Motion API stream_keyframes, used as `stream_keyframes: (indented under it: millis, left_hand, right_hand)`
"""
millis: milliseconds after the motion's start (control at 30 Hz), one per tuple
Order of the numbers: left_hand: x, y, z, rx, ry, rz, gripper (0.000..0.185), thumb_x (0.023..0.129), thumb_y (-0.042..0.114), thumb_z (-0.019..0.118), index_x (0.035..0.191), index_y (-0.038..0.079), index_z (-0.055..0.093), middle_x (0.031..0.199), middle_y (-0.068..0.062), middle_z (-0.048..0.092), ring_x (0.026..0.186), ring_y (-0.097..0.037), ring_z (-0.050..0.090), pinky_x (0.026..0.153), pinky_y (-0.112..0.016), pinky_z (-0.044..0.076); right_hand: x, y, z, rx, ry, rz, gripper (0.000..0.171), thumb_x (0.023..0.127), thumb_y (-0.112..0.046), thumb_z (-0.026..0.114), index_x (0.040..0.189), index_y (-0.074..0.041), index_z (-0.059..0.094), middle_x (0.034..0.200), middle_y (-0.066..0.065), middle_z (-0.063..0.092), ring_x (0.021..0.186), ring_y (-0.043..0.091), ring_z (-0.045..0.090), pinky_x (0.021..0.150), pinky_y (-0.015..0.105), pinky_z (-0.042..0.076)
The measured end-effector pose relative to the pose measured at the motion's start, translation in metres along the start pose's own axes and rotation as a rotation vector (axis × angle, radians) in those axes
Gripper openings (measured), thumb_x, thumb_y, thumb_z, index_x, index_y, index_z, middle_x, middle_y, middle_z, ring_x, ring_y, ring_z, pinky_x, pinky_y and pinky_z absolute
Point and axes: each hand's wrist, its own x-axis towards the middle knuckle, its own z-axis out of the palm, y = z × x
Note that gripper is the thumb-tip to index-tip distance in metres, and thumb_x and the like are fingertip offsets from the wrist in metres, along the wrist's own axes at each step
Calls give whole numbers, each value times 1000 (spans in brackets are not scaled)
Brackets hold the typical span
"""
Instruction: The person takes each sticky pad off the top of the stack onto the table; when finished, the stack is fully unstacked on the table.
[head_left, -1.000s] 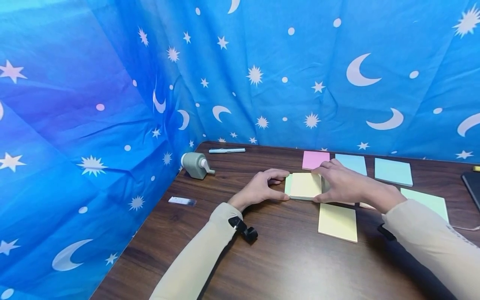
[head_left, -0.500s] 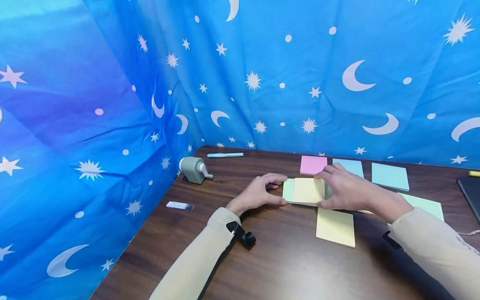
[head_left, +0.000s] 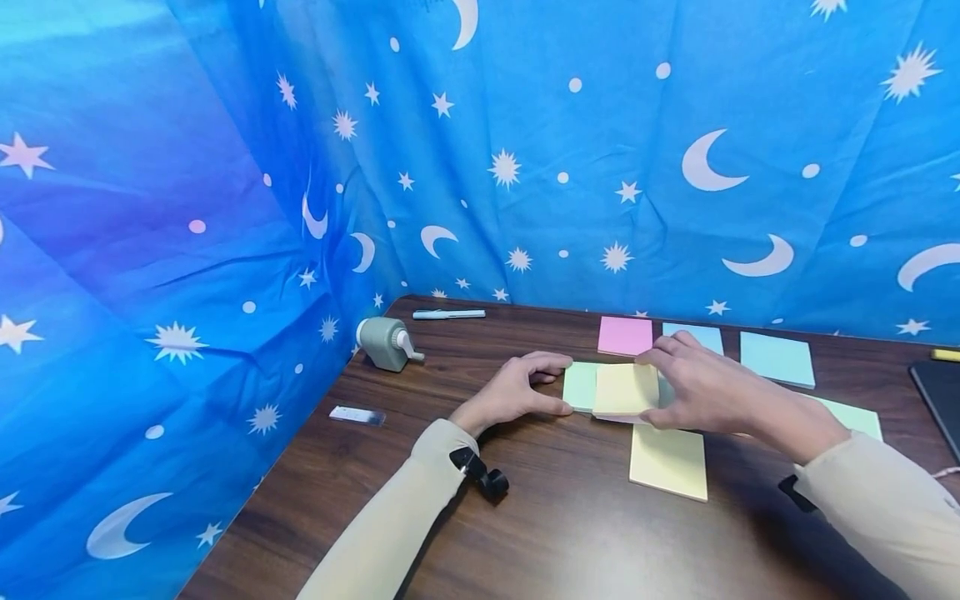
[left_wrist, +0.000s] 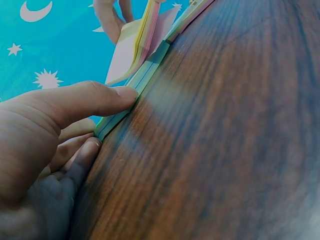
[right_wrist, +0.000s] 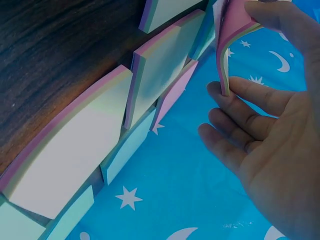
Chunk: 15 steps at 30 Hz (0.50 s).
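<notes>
On the brown table (head_left: 540, 517), my left hand (head_left: 558, 385) holds the left edge of a green sticky-note pad (head_left: 580, 386) between thumb and index finger. The left wrist view shows the thumb (left_wrist: 100, 97) pressed against that pad's edge (left_wrist: 142, 80). My right hand (head_left: 652, 390) grips a yellow block of notes (head_left: 624, 389), raised slightly and overlapping the green pad's right part. In the right wrist view, the thumb and fingers of the right hand (right_wrist: 231, 50) pinch this block (right_wrist: 222, 30), which has pink sheets below.
More pads lie around: pink (head_left: 625, 335), two blue (head_left: 693, 335) (head_left: 776, 358), yellow (head_left: 669, 461) and green (head_left: 855, 417). A grey-green sharpener (head_left: 386, 342), a pen (head_left: 448, 314) and a small clear strip (head_left: 357, 414) sit at the left. Blue starry fabric walls the back and left.
My right hand has lifted the yellow block and slid it right, uncovering more of the green pad. My left hand stays at the pad's left edge.
</notes>
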Motion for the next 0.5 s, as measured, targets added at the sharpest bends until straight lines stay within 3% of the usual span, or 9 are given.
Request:
stream_keyframes:
  millis: [233,500]
  left_hand:
    - [2,0,2,4,0,1,68,86,13,90,149,8,62,150,-4,59,128,-12,59,107,-22,47]
    - [0,1,0,-10,-1,-8,69,87,13,89,150,9,61,152,-3,57,129,-14,59,108,-24,47]
  right_hand:
    - [-14,4,-3,-2,55,-34,69,75,-36,95,124,6,70,114,18,68,110,41,58,89,55,57]
    - [-40,18,-12,-4,83,-30,72,69,-37,100,121,4,71,109,10,67,97,28,55,74,43,53]
